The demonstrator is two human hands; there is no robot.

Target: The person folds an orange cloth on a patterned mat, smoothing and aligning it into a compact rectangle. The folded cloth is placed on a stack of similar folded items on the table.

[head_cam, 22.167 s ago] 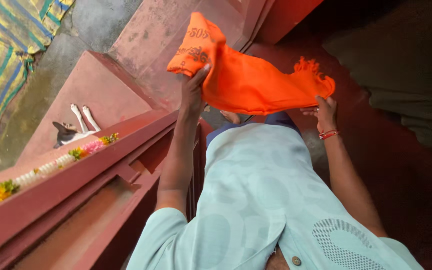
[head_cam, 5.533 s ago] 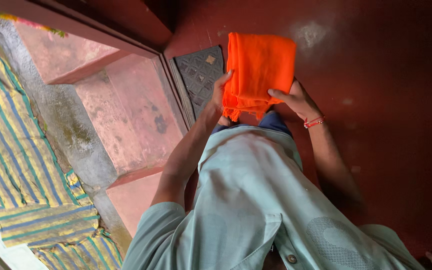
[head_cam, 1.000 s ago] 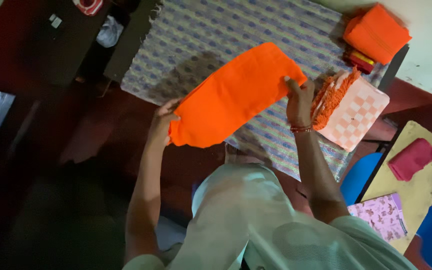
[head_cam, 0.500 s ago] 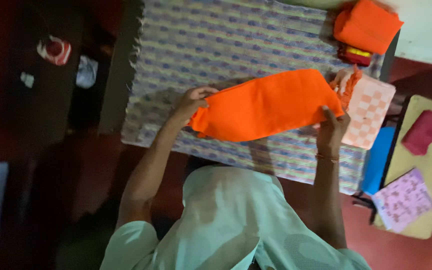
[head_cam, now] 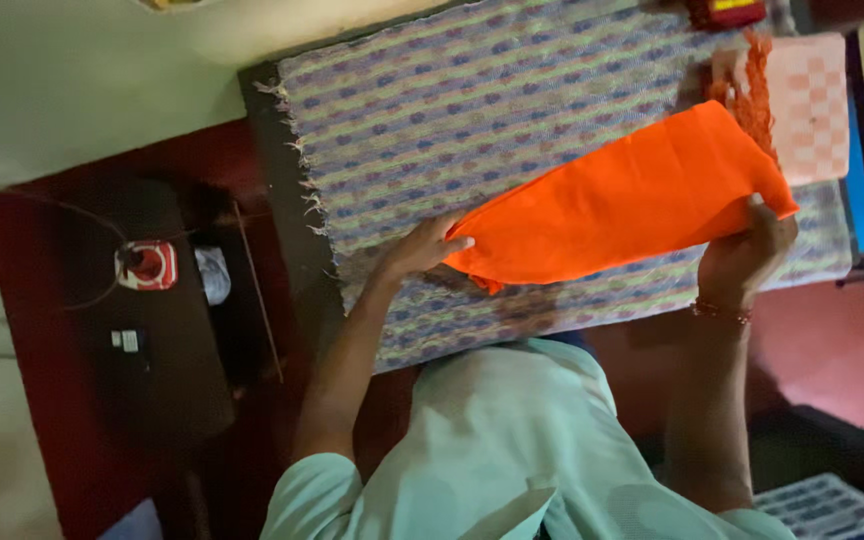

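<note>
A folded orange cloth [head_cam: 622, 205] stretches between my two hands, low over a bed covered with a striped woven spread [head_cam: 472, 110]. My left hand [head_cam: 420, 250] grips its near left end. At the far right end my right hand [head_cam: 747, 255] pinches the corner; a red thread bracelet circles that wrist. Beyond the cloth's right end lies a folded pink-and-white checked towel [head_cam: 812, 100] with orange fringe [head_cam: 747, 90] beside it.
A dark low table [head_cam: 167, 330] at the left holds a round red-and-white object [head_cam: 150, 265] with a cable and a small white item [head_cam: 214, 275]. Red floor [head_cam: 832, 340] lies at the right, with a blue object [head_cam: 860, 190] by the bed's edge.
The view has swung right and the bed now fills the upper middle. The orange cloth has gone lower over the spread, still held at both ends.
</note>
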